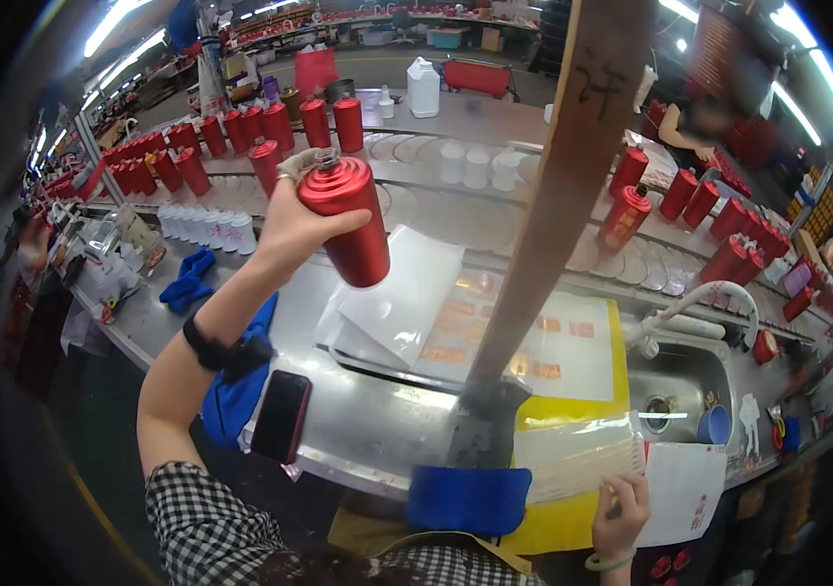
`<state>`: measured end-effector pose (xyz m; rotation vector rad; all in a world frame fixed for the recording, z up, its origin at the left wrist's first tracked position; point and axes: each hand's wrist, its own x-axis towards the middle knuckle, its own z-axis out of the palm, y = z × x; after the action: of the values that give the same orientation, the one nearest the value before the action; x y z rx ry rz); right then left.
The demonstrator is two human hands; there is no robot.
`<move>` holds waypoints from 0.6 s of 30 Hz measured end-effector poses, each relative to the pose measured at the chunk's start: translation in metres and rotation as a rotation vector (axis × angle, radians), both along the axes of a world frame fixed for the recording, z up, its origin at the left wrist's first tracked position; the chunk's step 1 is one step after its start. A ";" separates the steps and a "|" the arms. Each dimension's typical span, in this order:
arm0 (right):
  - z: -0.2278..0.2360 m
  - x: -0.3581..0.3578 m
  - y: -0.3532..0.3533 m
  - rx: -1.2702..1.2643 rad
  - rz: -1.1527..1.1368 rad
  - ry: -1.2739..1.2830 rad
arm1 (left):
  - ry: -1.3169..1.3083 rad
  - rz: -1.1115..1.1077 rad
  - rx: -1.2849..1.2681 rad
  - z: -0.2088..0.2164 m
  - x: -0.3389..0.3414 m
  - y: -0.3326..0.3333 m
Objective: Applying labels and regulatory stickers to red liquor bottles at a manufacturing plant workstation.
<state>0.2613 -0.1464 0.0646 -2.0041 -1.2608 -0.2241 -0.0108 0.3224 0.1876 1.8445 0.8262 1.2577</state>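
My left hand (299, 220) is raised over the bench, its fingers wrapped round a shiny red bottle (350, 234) with a stepped shoulder and a narrow neck. The bottle is tilted slightly and held clear of the surface. A pale covering shows on part of a finger. Low on the right, my right hand (619, 513) has its fingers curled in beside a clear plastic sheet (577, 459); whatever they may hold cannot be made out. That sheet lies over a yellow board (573, 415), with printed decal sheets (573, 347) further up. White paper sheets (402, 293) lie below the held bottle.
A wooden post (563, 186) rises between my hands. Behind runs a conveyor with red bottles (348, 124) and white bottles (477, 168). A sink (690, 376) with a faucet (690, 303) is at the right. A phone (281, 417) and blue cloth (470, 498) lie near the front edge.
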 end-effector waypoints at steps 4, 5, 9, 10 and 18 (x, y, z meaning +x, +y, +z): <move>0.005 -0.018 0.025 0.067 0.208 0.150 | -0.320 -0.308 -0.286 0.019 -0.034 -0.093; 0.012 -0.028 0.030 0.089 0.264 0.213 | -0.373 -0.345 -0.374 0.017 -0.039 -0.119; 0.030 -0.069 0.059 0.091 0.552 0.395 | -0.639 -0.411 -0.753 -0.035 -0.027 -0.195; 0.036 -0.077 0.065 0.038 0.617 0.421 | -0.663 -0.445 -0.841 -0.043 -0.014 -0.208; 0.017 -0.108 0.056 -0.014 0.639 0.631 | -0.601 -0.637 -1.270 -0.107 0.036 -0.276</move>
<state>0.1530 -0.0908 0.0812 -1.4020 -1.3785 0.6707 0.0253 0.0466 0.0807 0.5411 0.4219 0.5265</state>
